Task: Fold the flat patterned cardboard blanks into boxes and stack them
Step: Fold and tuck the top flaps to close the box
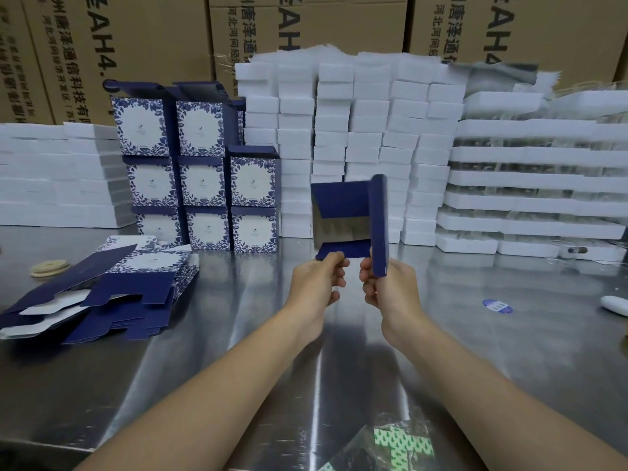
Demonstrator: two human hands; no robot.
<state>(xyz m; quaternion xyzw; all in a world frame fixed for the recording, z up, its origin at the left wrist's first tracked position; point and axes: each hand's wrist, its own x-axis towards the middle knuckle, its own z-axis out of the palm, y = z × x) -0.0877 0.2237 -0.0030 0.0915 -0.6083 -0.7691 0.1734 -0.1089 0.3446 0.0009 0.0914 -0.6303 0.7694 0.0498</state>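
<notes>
A partly opened navy cardboard box (pixel 353 212) is held above the steel table (pixel 475 334), its silvery inside facing me. My left hand (pixel 317 283) pinches its lower flap. My right hand (pixel 387 290) grips the bottom of its upright right side panel. A pile of flat blue-and-white patterned blanks (pixel 112 287) lies on the table at the left. Folded boxes with floral fronts (pixel 204 178) stand stacked in three rows behind that pile.
White foam blocks (pixel 367 137) are stacked behind the held box, with more at the far left (pixel 51 175) and foam trays (pixel 533 178) at the right. Brown shipping cartons (pixel 306 22) form the back wall. A tape roll (pixel 49 267), a blue sticker (pixel 497 306) and a green-patterned packet (pixel 394 447) lie on the table.
</notes>
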